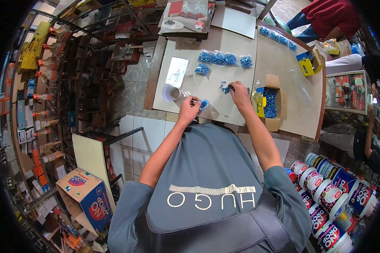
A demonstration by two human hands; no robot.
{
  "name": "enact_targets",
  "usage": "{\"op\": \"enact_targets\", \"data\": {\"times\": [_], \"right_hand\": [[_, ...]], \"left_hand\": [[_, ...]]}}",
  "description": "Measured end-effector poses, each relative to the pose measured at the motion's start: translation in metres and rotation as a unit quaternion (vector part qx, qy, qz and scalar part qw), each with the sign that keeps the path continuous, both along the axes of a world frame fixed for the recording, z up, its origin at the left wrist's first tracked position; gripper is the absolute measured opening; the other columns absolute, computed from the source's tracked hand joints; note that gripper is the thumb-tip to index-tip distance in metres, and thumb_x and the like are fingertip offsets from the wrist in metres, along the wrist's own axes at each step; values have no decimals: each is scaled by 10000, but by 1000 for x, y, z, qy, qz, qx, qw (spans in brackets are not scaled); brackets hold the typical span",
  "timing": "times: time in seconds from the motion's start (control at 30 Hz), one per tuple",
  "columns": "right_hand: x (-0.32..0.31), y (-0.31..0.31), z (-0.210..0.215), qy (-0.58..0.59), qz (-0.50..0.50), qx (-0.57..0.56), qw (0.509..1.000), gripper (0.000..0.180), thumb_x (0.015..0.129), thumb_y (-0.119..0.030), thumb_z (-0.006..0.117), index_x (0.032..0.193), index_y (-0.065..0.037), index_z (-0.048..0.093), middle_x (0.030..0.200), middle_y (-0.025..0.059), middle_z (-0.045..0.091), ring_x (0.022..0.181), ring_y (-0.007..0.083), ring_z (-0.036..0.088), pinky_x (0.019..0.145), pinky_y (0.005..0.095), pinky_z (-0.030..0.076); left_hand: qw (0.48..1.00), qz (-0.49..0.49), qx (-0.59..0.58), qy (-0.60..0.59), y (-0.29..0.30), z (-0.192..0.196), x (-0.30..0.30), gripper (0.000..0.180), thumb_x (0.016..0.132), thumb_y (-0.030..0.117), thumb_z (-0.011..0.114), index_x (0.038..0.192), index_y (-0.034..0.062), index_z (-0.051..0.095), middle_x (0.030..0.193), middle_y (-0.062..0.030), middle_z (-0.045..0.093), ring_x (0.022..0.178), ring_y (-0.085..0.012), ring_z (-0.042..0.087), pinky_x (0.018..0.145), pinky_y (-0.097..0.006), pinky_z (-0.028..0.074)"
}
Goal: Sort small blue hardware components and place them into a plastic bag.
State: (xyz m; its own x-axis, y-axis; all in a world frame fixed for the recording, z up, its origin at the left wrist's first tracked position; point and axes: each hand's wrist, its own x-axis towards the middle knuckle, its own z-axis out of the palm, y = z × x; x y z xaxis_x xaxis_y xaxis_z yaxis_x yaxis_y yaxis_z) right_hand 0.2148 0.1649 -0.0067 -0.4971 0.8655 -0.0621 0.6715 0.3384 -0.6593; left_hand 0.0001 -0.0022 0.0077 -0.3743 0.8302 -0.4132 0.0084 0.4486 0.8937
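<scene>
Centrally, a little above the middle of the frame, a small clear plastic bag of tiny blue pieces (204, 103) is held near the lower edge of a pale tabletop (223, 114) by the left hand (190, 106); its edge seems pinched between thumb and fingertips. The bag can be judged light, limp and slippery, best gripped by its rim so nothing is spilled. The loose small blue pieces (225, 89), higher and to the right, are probably hard and light, best gathered with fingertips. Beside them the right hand (239, 92) is held with curled fingers; whether anything is pinched cannot be told. Both forearms are stretched upward, angled inward.
</scene>
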Motion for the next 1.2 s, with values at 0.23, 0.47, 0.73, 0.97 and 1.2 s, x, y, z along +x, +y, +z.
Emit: {"op": "enact_targets", "data": {"times": [0.23,0.47,0.73,0.97,1.2], "right_hand": [[0,-2,4,38,-56,-11,998,194,822,-67,671,1008,-26,710,967,170,650,903,333,664,826,405,534],[-28,-29,32,221,-66,-206,951,221,821,-84,712,1033,-21,718,937,88,725,840,146,685,788,288,541],[-56,-67,54,217,56,-230,947,201,797,-74,720,988,-15,706,911,95,710,854,174,674,781,308,527],[-55,-70,64,187,96,-152,966,209,778,-58,706,985,-30,713,934,122,684,860,252,659,797,348,521],[-38,-47,45,168,-23,-77,982,325,764,-28,672,1085,-69,704,1055,164,644,924,297,643,841,376,522]], "left_hand": [[1000,1,-3,-2,-1,3,2,196,911,171,664,1005,0,641,732,-47,641,612,-124,615,577,-281,481],[1000,6,-6,-5,0,1,3,198,908,171,667,999,-4,648,729,-57,657,610,-121,621,575,-281,483],[1000,-3,-3,18,3,6,5,158,920,135,658,990,-6,645,708,-53,657,613,-119,620,575,-282,480],[1000,2,6,-2,0,-4,1,152,922,127,656,994,-6,642,726,-54,660,618,-116,614,569,-287,482],[1000,2,6,-11,1,3,1,179,915,148,661,999,-8,637,741,-50,648,628,-114,606,569,-283,492]]}}
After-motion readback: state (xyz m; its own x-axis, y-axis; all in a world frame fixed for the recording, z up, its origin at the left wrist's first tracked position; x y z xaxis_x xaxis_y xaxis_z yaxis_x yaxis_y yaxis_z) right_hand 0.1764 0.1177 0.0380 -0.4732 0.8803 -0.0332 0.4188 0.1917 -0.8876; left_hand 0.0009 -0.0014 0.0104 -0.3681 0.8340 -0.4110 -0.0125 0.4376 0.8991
